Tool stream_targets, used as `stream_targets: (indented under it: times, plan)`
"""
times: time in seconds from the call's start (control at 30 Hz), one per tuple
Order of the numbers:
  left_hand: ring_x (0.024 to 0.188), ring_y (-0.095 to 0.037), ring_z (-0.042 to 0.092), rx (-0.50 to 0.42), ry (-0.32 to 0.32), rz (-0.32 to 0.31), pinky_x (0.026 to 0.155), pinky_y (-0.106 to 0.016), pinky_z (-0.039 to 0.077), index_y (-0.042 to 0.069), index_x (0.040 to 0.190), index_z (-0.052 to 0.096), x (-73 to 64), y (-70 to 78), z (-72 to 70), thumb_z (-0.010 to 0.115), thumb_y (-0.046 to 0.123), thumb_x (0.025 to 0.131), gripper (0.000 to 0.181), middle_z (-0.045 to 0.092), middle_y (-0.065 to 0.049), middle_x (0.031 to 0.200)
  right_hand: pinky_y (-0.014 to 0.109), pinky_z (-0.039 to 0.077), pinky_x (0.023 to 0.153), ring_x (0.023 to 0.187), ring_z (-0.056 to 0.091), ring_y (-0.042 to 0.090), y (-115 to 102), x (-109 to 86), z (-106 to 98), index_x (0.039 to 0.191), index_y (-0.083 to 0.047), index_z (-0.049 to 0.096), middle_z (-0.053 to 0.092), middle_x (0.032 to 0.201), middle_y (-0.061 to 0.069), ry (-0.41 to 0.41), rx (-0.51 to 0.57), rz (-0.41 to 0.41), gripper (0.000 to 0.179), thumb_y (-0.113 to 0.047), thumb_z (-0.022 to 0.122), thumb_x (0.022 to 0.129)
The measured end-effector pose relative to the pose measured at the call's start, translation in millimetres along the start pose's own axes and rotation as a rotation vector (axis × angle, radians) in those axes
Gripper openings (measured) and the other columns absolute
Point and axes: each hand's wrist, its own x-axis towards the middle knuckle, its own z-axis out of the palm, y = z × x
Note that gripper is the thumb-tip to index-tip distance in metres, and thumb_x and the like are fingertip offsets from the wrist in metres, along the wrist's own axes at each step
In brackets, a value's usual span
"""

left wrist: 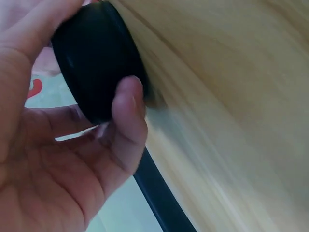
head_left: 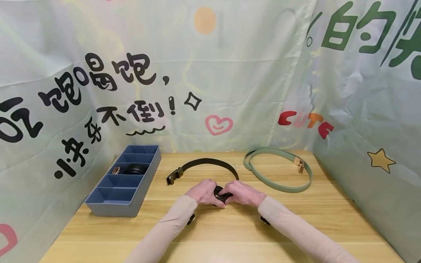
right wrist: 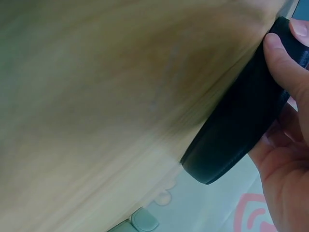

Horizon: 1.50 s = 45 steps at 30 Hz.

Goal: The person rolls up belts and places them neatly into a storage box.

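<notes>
A black belt point(head_left: 210, 161) lies on the table, its far end coiled into a roll between my two hands. My left hand point(head_left: 205, 193) grips the roll from the left; in the left wrist view its fingers and thumb curl round the coil point(left wrist: 96, 63). On the other side my right hand point(head_left: 243, 193) pinches the coiled strap, which shows as a dark band point(right wrist: 241, 116) in the right wrist view. From the roll the loose strap arcs back and leftward to a dark buckle point(head_left: 174, 175). Parts of the coil are hidden behind the fingers.
At the left stands a blue-grey divided box point(head_left: 138, 208); one compartment holds a rolled black belt point(head_left: 135, 168) with a gold-coloured buckle. A green belt point(head_left: 283, 189) with a gold buckle point(head_left: 299, 164) lies looped at the back right. Printed cloth walls point(head_left: 250, 91) enclose the table.
</notes>
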Motion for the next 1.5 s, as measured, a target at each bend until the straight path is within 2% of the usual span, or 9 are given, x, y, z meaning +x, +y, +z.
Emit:
stream_targets:
  times: [0.33,0.47,0.7,0.83,0.93,1.07,1.17,1.37,1.5]
  plan:
    - [0.066,-0.011,0.049,0.093,0.03,-0.046,0.059,-0.024,0.044,0.015,0.074,0.06,2.2,10.7,-0.9,0.084,0.062,0.062,0.054,0.056,0.001,0.076,0.019,0.049,0.073,0.079,0.059,0.001,-1.5,0.2,-3.9,0.108,-0.02,0.074,0.07,0.092,-0.008,0.02,0.001,-0.035,0.03,-0.028,0.077,0.08]
    - [0.069,-0.011,0.05,0.088,0.027,-0.044,0.062,-0.025,0.045,0.016,0.078,0.062,0.6,10.7,-0.3,0.085,0.055,0.064,0.047,0.057,0.001,0.079,0.019,0.049,0.074,0.081,0.059,0.001,0.3,-1.2,-3.2,0.111,-0.02,0.073,0.07,0.094,-0.006,0.015,0.017,-0.049,0.032,-0.026,0.077,0.081]
    - [0.083,-0.008,0.056,-0.055,-0.073,0.058,0.078,-0.024,0.047,0.02,0.099,0.067,0.5,0.4,-6.7,0.092,0.033,0.063,0.045,0.065,0.006,0.093,0.026,0.051,0.084,0.095,0.063,0.006,6.8,-4.1,-7.2,0.123,-0.019,0.067,0.07,0.107,-0.003,-0.052,0.086,-0.029,0.046,-0.027,0.079,0.079]
    - [0.088,-0.008,0.058,-0.082,-0.11,0.105,0.083,-0.023,0.047,0.02,0.104,0.066,-0.9,-1.7,-11.5,0.092,0.029,0.064,0.049,0.067,0.006,0.1,0.026,0.051,0.083,0.093,0.063,0.006,7.3,-1.4,-7.0,0.117,-0.017,0.069,0.069,0.104,-0.003,-0.034,0.043,-0.069,0.042,-0.03,0.078,0.078]
    - [0.084,-0.008,0.057,-0.061,-0.102,0.053,0.08,-0.023,0.047,0.017,0.1,0.065,-2.8,0.1,-12.6,0.092,0.035,0.064,0.049,0.067,0.005,0.095,0.023,0.051,0.08,0.087,0.062,0.003,3.9,2.2,-4.7,0.109,-0.018,0.071,0.07,0.098,-0.006,-0.015,0.009,-0.066,0.033,-0.032,0.077,0.079]
    - [0.073,-0.009,0.054,-0.033,-0.059,-0.066,0.07,-0.025,0.047,0.013,0.09,0.064,-4.5,6.6,-11.7,0.091,0.05,0.06,0.054,0.062,0.004,0.083,0.02,0.05,0.074,0.079,0.06,-0.001,-1.9,5.7,-1.7,0.101,-0.022,0.071,0.07,0.09,-0.01,-0.007,-0.019,-0.03,0.025,-0.035,0.076,0.08]
    - [0.069,-0.01,0.053,0.002,-0.037,-0.104,0.064,-0.026,0.047,0.014,0.084,0.063,-4.6,10.5,-9.7,0.09,0.053,0.059,0.054,0.06,0.003,0.078,0.019,0.049,0.074,0.078,0.059,0.0,-4.2,5.8,-1.0,0.101,-0.023,0.07,0.069,0.089,-0.011,-0.031,-0.023,-0.005,0.022,-0.033,0.076,0.082]
    - [0.076,-0.009,0.056,-0.022,-0.051,-0.032,0.072,-0.025,0.048,0.021,0.092,0.065,-1.8,6.0,-9.0,0.091,0.037,0.063,0.043,0.065,0.006,0.086,0.028,0.052,0.082,0.092,0.063,0.008,-1.5,-0.1,-7.2,0.119,-0.019,0.067,0.07,0.102,-0.002,-0.064,0.008,0.003,0.04,-0.018,0.078,0.081]
    - [0.078,-0.008,0.056,-0.042,-0.075,0.016,0.075,-0.024,0.047,0.02,0.093,0.064,0.6,3.6,-11.9,0.092,0.031,0.064,0.042,0.065,0.008,0.088,0.027,0.051,0.081,0.089,0.062,0.007,2.3,1.5,-8.9,0.114,-0.02,0.069,0.07,0.101,-0.004,-0.06,0.013,-0.006,0.036,-0.022,0.079,0.08]
